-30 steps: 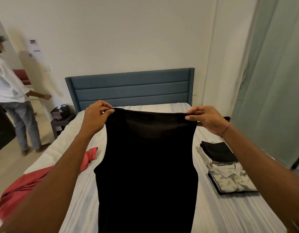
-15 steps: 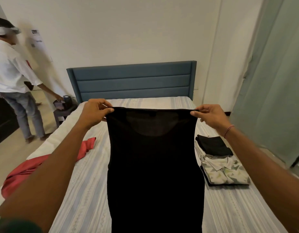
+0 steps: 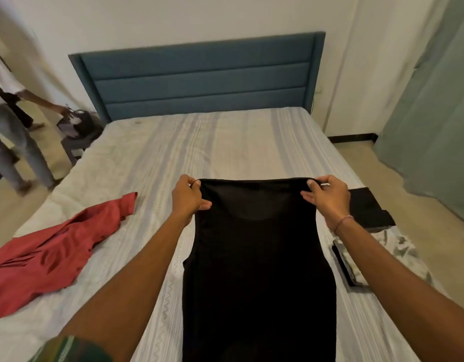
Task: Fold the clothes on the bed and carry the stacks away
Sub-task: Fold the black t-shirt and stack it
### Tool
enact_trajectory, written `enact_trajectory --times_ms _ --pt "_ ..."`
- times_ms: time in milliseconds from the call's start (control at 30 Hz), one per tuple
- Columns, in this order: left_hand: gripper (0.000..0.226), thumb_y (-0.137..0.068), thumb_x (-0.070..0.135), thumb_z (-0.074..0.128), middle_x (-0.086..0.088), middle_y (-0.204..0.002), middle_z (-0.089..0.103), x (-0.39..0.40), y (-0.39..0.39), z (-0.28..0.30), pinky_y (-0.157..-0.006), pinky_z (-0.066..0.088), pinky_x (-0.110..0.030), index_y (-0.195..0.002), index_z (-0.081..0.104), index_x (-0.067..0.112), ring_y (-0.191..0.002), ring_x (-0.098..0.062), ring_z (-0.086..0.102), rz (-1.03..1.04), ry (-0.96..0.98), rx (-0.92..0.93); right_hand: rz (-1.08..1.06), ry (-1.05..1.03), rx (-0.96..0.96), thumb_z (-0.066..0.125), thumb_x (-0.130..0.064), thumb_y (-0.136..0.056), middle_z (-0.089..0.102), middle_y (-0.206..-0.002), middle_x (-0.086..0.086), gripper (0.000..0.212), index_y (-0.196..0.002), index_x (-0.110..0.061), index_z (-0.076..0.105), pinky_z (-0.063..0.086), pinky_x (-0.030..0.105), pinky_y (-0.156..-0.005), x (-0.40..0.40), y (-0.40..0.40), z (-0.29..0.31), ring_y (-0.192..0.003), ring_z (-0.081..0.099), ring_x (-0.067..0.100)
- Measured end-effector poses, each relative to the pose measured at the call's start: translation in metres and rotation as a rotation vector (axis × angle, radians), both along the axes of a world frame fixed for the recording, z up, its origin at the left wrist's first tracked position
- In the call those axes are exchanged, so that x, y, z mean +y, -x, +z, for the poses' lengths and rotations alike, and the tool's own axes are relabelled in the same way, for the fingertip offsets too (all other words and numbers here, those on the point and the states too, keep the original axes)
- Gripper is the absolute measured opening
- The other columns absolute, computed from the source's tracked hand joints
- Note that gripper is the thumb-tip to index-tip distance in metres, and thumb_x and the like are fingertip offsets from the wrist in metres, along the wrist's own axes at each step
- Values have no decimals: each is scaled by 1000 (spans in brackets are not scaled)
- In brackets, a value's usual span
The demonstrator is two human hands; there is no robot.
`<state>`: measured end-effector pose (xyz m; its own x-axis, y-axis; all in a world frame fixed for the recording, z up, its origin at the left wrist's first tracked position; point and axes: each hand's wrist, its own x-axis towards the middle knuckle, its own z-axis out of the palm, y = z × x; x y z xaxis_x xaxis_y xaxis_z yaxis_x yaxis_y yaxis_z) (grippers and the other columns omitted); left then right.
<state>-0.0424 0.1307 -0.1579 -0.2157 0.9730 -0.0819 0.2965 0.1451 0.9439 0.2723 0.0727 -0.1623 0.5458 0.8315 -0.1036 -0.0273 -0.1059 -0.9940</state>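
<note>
Left hand (image 3: 189, 195) and right hand (image 3: 327, 195) each pinch a far corner of the black top (image 3: 257, 257), its long axis running toward the wearer over the bed (image 3: 199, 142), hands equally near.

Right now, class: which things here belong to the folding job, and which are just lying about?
Job:
- black top, held by left hand and right hand
- red shirt, unfolded
- folded stack
- bed

Lying about:
- headboard
- side table with a bag
- curtain
- second person
</note>
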Motion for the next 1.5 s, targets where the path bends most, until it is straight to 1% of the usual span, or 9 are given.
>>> enact_trajectory --times_ms 167,400,633,767,900,967,1067,1267,1500 --pt "10 -105 18 53 -11 -97 68 56 -23 -94 -75 63 -37 -106 55 8 -68 -23 75 -32 58 -11 -29 72 -61 68 -10 -96 73 -92 17 6 -96 -8 63 62 37 -82 52 -16 -96 -76 77 21" --pt "12 -100 16 62 -17 -89 69 133 -49 -231 -64 62 -32 -100 62 3 -64 -23 74 -90 156 95 19 238 -90 73 -8 -92 74 -85 16 6 -90 -10 68 62 46 -83 130 -64 -240 -71 76 24" --pt "10 -97 18 66 -3 -85 67 213 -67 -359 -76 59 -41 -95 69 9 -73 -26 70 -47 113 319 70 325 -215 76 -17 -90 75 -84 9 8 -92 -11 71 60 32 -70 205 -89 -362 -64 73 19" --pt "11 -97 21 65 -7 -91 70 250 -70 -394 -80 52 -35 -97 69 10 -83 -22 64 -86 111 419 133 321 -286 78 -23 -88 73 -88 -2 11 -95 -16 75 48 20 -70 239 -97 -396 -82 68 12" --pt "9 -92 29 72 6 -87 72 281 -61 -422 -83 52 -31 -93 75 21 -86 -12 66 -164 164 389 178 360 -278 81 -39 -82 74 -86 -11 13 -90 -29 77 53 28 -81 263 -107 -426 -88 69 9" --pt "10 -90 29 75 10 -74 72 291 -53 -425 -68 52 -24 -93 78 21 -71 -9 65 -178 206 237 148 368 -206 85 -44 -77 76 -84 -16 16 -87 -33 78 55 31 -89 273 -113 -435 -89 70 6" --pt "20 -88 27 77 1 -51 54 303 -43 -425 -36 35 -19 -102 77 13 -39 -9 42 -131 352 15 100 379 -129 89 -48 -69 76 -85 -20 23 -85 -34 80 56 35 -95 291 -116 -443 -90 71 4" --pt "26 -80 35 84 0 -51 49 317 -43 -432 -33 31 -16 -99 78 19 -35 -8 35 10 423 -103 87 369 -47 93 -37 -66 78 -83 -8 29 -86 -23 79 60 34 -88 317 -120 -442 -60 66 9" --pt "23 -80 31 85 0 -52 55 311 -48 -445 -35 34 -18 -98 79 18 -37 -7 39 41 280 -124 103 382 -109 93 -41 -65 77 -88 -6 35 -91 -22 79 60 26 -73 310 -114 -441 -61 64 8"
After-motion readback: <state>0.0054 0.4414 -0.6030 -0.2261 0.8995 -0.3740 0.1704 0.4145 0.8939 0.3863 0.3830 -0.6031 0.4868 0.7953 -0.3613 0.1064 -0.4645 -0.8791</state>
